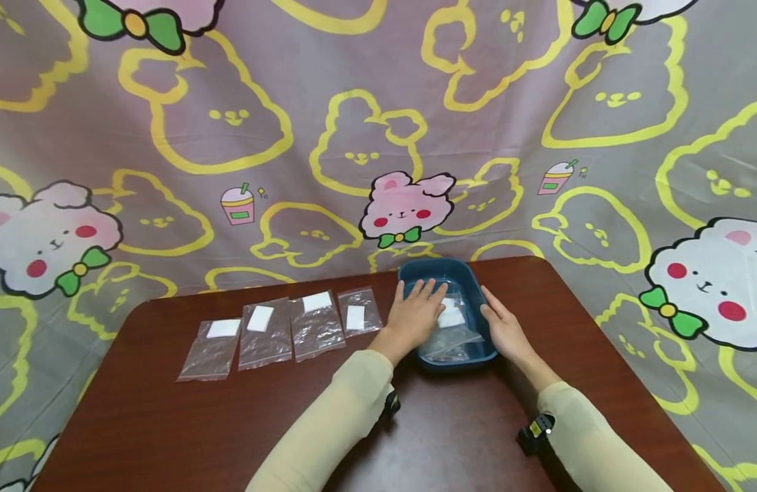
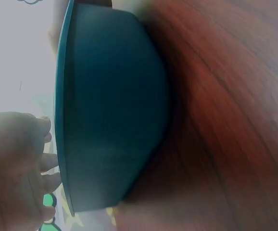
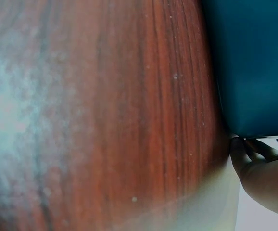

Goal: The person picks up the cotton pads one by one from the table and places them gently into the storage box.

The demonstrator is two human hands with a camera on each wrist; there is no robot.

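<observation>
Bin point(image 1: 438, 270) in dark blue sits right of centre in the head view, and you've got both hands on the job. Your left hand point(image 1: 413, 318) reaches over its left rim, fingers straight and spread, not clenched; can't tell if they touch anything. Your right hand point(image 1: 506, 331) lies along the right outer side, fingers fairly straight against it, not wrapped round. Inside you've got clear bags point(image 1: 452, 337) with white pieces. Four more clear bags point(image 1: 264, 347), each with a white rectangle, lie on your brown table point(image 1: 163, 424) left of centre.
</observation>
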